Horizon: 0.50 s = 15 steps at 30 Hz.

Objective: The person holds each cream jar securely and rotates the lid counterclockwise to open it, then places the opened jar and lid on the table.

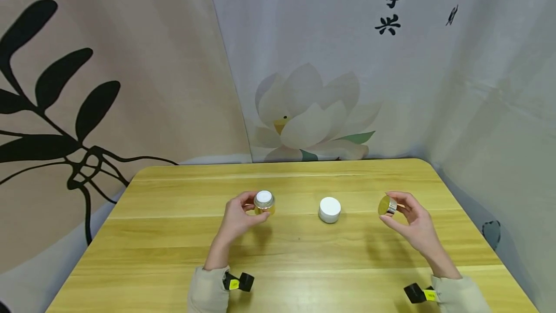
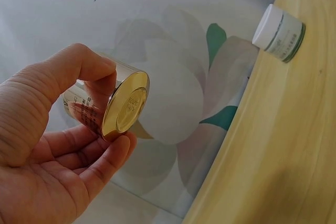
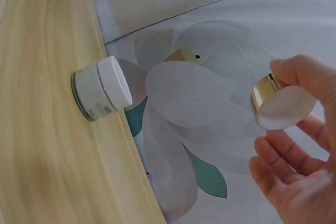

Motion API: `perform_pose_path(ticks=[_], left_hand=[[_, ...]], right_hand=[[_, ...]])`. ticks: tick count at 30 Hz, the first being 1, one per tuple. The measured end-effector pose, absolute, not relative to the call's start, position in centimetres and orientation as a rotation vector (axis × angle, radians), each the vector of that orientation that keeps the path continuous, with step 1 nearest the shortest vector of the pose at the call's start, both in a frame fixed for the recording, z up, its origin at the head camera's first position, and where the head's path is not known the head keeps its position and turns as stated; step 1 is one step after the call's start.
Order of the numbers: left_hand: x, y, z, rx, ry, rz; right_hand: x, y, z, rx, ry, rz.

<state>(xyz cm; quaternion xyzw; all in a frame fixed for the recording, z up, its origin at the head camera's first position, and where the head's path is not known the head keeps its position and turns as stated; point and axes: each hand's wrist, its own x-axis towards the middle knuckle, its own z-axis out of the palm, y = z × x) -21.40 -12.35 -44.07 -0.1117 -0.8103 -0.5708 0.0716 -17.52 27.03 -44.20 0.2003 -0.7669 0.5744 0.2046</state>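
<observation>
One gold jar (image 1: 264,200), lid (image 1: 384,205) apart

Below the left hand (image 1: 238,219), the left sleeve (image 1: 207,291) is cut off by the head view's lower edge, and so is the right sleeve (image 1: 462,294) below the right hand (image 1: 412,223). The left fingers (image 2: 107,163) cover part of the gold jar (image 2: 126,106); its print (image 2: 86,111) is too small to read. The right thumb (image 3: 302,72) hides part of the gold lid (image 3: 286,109). Right of the left hand, the white jar's (image 2: 275,32) lettering is blurred.
</observation>
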Motion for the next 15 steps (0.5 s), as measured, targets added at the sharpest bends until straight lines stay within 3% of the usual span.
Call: perform_pose_path(ticks=[15], left_hand=[[-21.5,-12.4,-43.9,-0.344,-2.435,-1.715]], right_hand=[[-17.1,28.3,-44.6,0.551,-2.226,1.486]])
